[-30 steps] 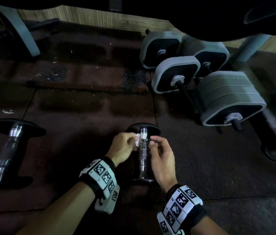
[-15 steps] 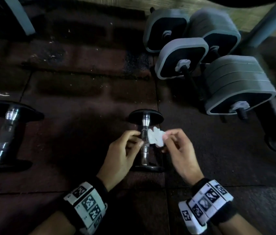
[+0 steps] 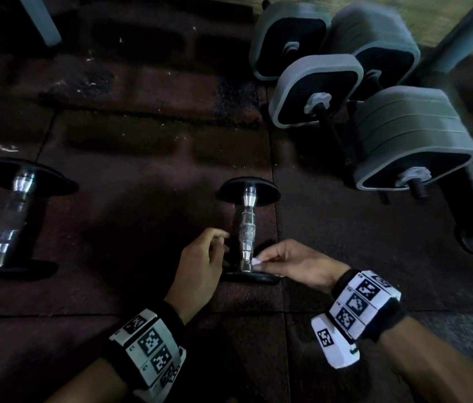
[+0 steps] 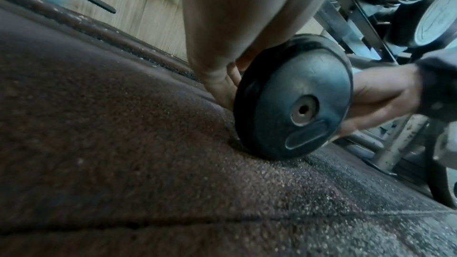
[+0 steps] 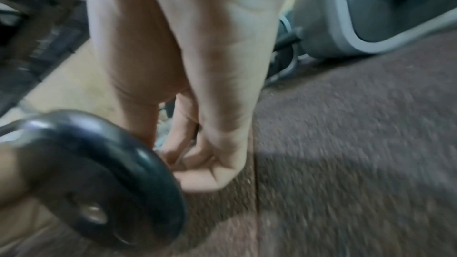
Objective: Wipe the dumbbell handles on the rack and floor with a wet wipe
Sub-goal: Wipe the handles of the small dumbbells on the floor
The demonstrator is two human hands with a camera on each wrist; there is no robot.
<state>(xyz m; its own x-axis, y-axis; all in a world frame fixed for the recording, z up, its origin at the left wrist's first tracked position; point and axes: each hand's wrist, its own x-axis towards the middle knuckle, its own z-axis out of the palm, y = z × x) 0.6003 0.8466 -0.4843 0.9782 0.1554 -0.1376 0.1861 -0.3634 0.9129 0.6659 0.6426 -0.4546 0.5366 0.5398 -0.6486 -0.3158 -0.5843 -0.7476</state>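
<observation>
A small dumbbell with a chrome handle [image 3: 246, 231] and black end discs lies on the floor in the middle of the head view. My right hand [image 3: 270, 261] pinches a crumpled white wet wipe [image 3: 256, 261] against the handle's near end, just above the near disc [image 3: 251, 278]. My left hand [image 3: 225, 242] sits on the handle's left with its fingers loosely curled; a narrow gap shows at the fingertips. The left wrist view shows the near disc [image 4: 294, 101] edge-on, with the left fingers [image 4: 222, 83] behind it. In the blurred right wrist view the curled right fingers [image 5: 197, 163] sit beside that disc [image 5: 103, 173].
A second chrome-handled dumbbell [image 3: 11, 216] lies to the left. Large grey adjustable dumbbells [image 3: 403, 135] are stacked at the upper right beside a pale blue rack leg [image 3: 462, 33]. Dark rubber floor tiles [image 3: 142, 170] stretch between them.
The wipe passed from the left fingers to my right hand, which slid it down the handle from its far part to its near end. My left hand let go and drew slightly aside.
</observation>
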